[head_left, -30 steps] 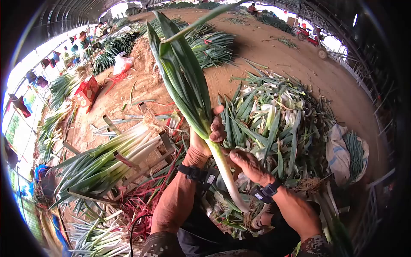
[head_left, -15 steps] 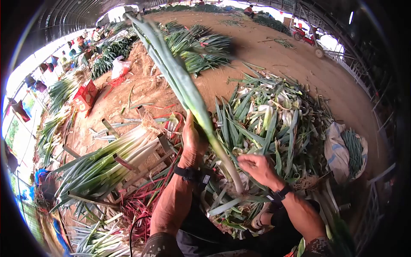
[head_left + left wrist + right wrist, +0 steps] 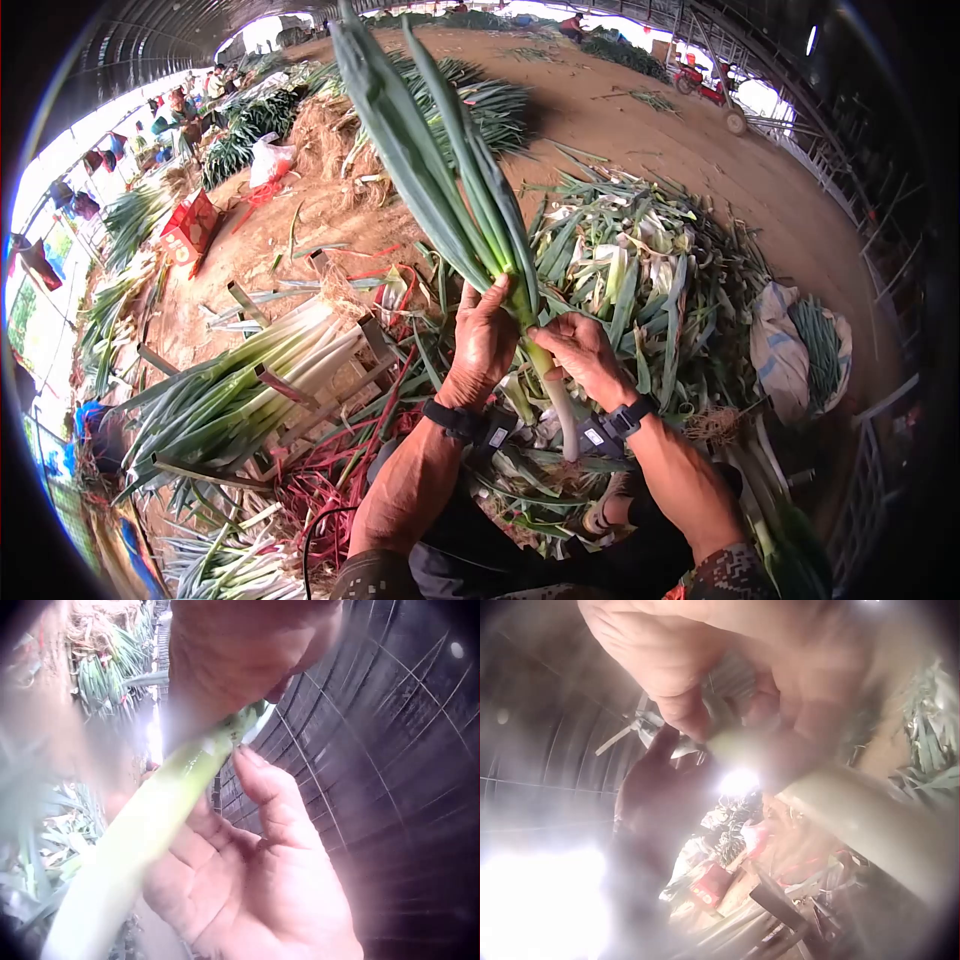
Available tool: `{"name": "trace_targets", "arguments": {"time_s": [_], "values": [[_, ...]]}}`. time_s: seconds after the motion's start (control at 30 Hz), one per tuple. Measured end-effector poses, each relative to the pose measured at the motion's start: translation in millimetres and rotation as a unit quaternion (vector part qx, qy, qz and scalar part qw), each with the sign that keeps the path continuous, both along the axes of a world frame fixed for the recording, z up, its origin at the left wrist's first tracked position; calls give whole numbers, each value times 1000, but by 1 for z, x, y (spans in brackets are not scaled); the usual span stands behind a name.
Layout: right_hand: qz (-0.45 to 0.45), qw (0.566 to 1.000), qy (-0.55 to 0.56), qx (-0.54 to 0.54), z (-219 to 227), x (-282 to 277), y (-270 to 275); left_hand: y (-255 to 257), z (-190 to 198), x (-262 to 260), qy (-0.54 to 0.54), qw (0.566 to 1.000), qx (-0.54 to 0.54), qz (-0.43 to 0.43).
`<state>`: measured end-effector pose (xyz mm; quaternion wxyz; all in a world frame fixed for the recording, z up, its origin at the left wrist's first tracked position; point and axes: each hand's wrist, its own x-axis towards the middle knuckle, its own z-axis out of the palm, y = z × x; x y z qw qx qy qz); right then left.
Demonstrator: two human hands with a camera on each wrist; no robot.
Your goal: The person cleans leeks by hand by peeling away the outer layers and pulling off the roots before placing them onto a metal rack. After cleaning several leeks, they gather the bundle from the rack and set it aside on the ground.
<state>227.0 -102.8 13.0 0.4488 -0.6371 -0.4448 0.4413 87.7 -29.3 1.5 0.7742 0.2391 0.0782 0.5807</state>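
Observation:
One leek is held up before the person, its green leaves fanning upward and its white end pointing down. The left hand grips it where the leaves spread, thumb in front. Just below, the right hand pinches the upper stalk between thumb and fingers. In the left wrist view, the right thumb tip meets the pale green stalk close under the left hand. Glare washes out much of the right wrist view, where the stalk runs down to the right from the right hand.
Trimmed leaves lie heaped at front right, beside a white sack. A low rack at left holds a bundle of leeks. Red ties lie near the knees, with more leeks below. A red box stands farther left.
The leek has swung more upright and its leaves have spread apart. The right hand, off to the right of the stalk half a second ago, has come in and pinches it.

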Motion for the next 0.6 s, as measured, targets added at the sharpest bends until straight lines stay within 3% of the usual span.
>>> {"name": "trace_targets", "arguments": {"time_s": [0.1,0.3,0.4,0.5,0.6], "values": [[16,999,32,13,-8,5,1,-7,2,3,0,1000,9,-7],[-24,998,-23,46,-8,1,-8,-7,-4,7,-1,1000,-3,-13],[-37,993,-89,74,-37,15,-2,-8,0,5,-28,999,-24,-16],[-34,993,68,86,-29,8,-11,-7,-1,4,-28,999,-27,0],[-25,994,-15,105,-21,3,-8,-6,-1,7,-8,999,-28,20]]}}
